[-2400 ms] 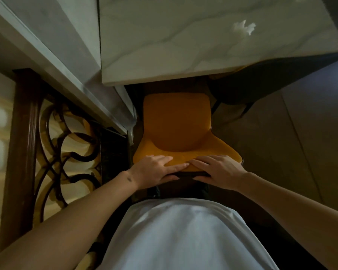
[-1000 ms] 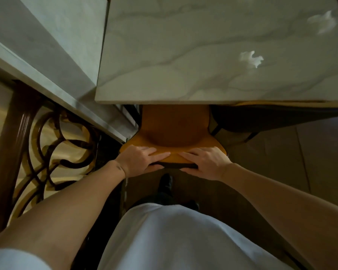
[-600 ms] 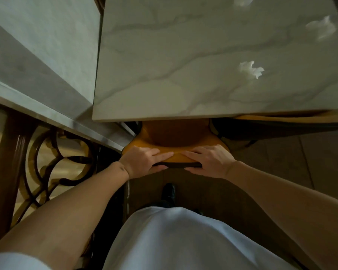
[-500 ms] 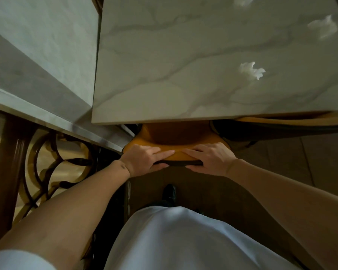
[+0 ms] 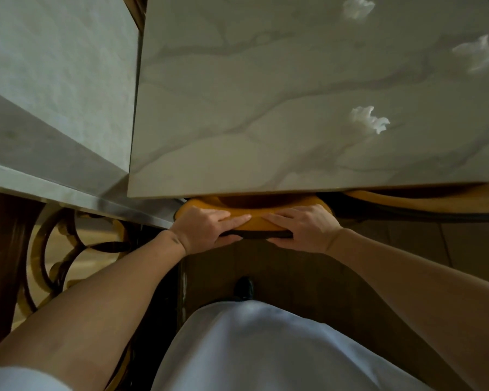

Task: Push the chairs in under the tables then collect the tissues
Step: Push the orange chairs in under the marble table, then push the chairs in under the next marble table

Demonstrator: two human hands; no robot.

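Chair (image 5: 254, 220) pushed further under table (image 5: 266, 108); hands gripping backrest.

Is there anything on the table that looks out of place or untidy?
Yes. Three crumpled tissues lie loose on the marble table: one near the middle right, one at the right edge, one at the top.

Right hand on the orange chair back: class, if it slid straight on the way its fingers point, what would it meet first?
The right hand points inward along the orange chair backrest, so it would probably first meet the left hand, whose fingertips lie just apart.
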